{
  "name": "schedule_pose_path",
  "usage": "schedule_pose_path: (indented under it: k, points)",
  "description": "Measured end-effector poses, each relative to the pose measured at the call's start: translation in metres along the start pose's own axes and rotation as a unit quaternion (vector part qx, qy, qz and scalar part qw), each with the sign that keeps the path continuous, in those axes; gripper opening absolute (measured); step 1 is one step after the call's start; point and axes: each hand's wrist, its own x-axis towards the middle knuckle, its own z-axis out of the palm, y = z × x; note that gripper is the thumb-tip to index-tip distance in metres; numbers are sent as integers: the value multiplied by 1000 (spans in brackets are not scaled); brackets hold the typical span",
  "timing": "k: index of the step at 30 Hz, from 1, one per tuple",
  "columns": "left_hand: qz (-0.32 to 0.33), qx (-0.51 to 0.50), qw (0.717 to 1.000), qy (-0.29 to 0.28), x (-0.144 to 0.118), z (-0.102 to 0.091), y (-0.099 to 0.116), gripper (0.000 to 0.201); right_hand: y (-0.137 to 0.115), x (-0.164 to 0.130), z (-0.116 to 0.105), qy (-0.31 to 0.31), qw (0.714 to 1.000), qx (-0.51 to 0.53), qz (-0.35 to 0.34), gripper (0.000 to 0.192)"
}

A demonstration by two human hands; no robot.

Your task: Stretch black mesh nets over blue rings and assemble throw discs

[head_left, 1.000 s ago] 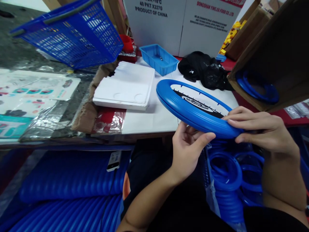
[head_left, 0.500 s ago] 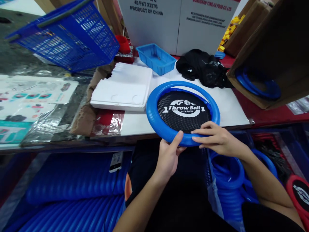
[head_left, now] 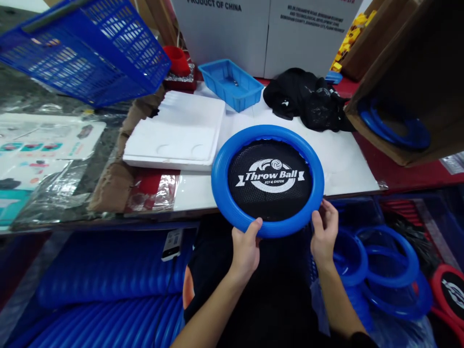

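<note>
A throw-ball disc (head_left: 270, 198), a blue ribbed ring around a black mesh centre with white "Throw Ball" lettering, is tilted toward me at the front edge of the table. My left hand (head_left: 247, 249) grips its near rim, thumb on top and the other fingers mostly hidden underneath. At the lower right of the rim is my right hand (head_left: 325, 234), its fingers curled at the outer edge with the thumb beside it. The mesh edge follows the inside of the ring all the way round.
Behind the disc are a white foam block (head_left: 177, 128), a light-blue tray (head_left: 232, 87) and black fabric (head_left: 306, 99). A blue basket (head_left: 108, 53) leans at the left. Blue rings (head_left: 389, 256) lie below right, stacked blue rings (head_left: 108, 270) below left. A cardboard box (head_left: 406, 96) stands right.
My right hand has moved from the near rim to the right side. The gap between mesh and ring at the far side has closed. The disc has come slightly toward me.
</note>
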Motion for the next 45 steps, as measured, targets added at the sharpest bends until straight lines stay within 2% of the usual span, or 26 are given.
schedule_pose_path:
  k: [1,3,5,8,12,16,23,25,28,30,33,39,42,45]
  points:
    - [1,0,1000,5,-1,-1,-1,38,4,-5,4,4,994,73,81,52]
    - [2,5,1000,9,-2,-3,-3,36,6,-9,12,-27,961,188,201,48]
    - [8,13,1000,9,-3,-5,-5,34,4,-6,18,-36,937,248,242,43]
    - [12,22,1000,7,-3,-10,-8,39,2,5,24,-10,934,276,229,40]
    - [5,28,1000,10,-2,-19,-13,51,9,14,21,-29,932,285,222,41]
    - [22,35,999,20,1,-23,-17,59,17,13,16,-47,932,279,225,36]
    - [27,57,998,31,10,-32,-21,65,24,8,16,-34,938,274,210,33]
    - [20,64,997,34,14,-40,-20,68,28,8,9,-65,936,267,220,36]
    - [-1,80,996,34,19,-55,-17,75,32,8,-7,-145,926,255,238,51]
    - [-10,89,995,35,21,-64,-14,80,34,8,-15,-167,923,248,242,59]
    - [-12,98,994,35,20,-71,-10,81,34,9,-15,-130,930,249,235,56]
    - [-24,116,993,17,18,-83,-4,85,29,6,3,-72,952,230,187,47]
    - [2,85,995,53,24,-84,1,79,27,5,9,-62,955,228,180,47]
    - [61,52,992,97,32,-70,6,66,26,6,10,-63,955,230,177,47]
